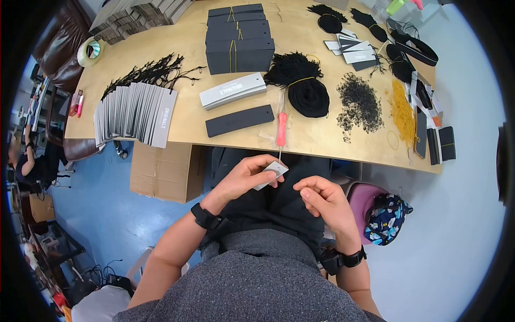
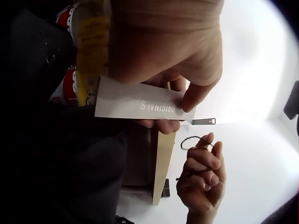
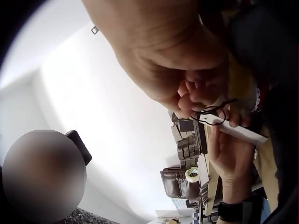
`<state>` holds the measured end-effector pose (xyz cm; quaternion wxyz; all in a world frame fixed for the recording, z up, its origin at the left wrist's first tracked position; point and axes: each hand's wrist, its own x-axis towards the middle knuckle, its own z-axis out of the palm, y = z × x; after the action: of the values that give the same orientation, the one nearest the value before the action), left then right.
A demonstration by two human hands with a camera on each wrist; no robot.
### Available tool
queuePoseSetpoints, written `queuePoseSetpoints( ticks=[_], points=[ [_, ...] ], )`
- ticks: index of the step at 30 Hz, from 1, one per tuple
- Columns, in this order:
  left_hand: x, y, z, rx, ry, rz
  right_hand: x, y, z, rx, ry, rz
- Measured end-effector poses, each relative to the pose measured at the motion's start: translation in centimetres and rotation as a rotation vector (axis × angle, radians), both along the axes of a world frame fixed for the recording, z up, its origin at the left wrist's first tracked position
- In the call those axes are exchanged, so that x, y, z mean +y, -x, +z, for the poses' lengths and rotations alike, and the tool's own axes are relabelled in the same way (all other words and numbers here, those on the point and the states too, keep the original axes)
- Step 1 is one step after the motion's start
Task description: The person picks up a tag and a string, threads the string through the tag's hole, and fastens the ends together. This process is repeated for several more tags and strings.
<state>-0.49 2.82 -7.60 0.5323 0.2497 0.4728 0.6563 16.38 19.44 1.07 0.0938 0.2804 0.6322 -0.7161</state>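
Note:
My left hand (image 1: 247, 174) grips a narrow grey hang tag (image 2: 126, 100) printed "ORIGINALS", thumb on its face near the holed end. Facing it, a short gap to the right in the head view, is my right hand (image 1: 324, 201). Its thumb and fingers pinch a thin black cord (image 2: 181, 142), which hangs in a loop; in the right wrist view the loop overlaps the tag's end. A red-handled tool (image 1: 281, 129) with a thin metal shaft lies at the table's front edge, its shaft pointing at the tag.
On the table (image 1: 185, 126) lie a fanned row of grey tags (image 1: 134, 115), stacked dark tags (image 1: 238, 56), black cord bundles (image 1: 308, 99), small black loops (image 1: 359, 104) and yellow rubber bands (image 1: 401, 112). A cardboard box (image 1: 161, 172) stands below the table's front edge.

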Motion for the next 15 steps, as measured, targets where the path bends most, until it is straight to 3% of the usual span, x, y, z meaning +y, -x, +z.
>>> queuePoseSetpoints(
  ticks=[2,12,15],
  points=[
    [-0.2,0.0,-0.1,0.002,0.001,0.002,-0.6,0.2,-0.1,0.199,0.134,-0.07],
    [-0.2,-0.4,0.3,0.053,-0.029,0.058,-3.1,1.8,-3.7,0.386,0.134,-0.346],
    [-0.2,-0.6,0.1,0.122,-0.024,0.085,-3.2,1.8,-4.2,0.387,0.321,-0.465]
  ],
)
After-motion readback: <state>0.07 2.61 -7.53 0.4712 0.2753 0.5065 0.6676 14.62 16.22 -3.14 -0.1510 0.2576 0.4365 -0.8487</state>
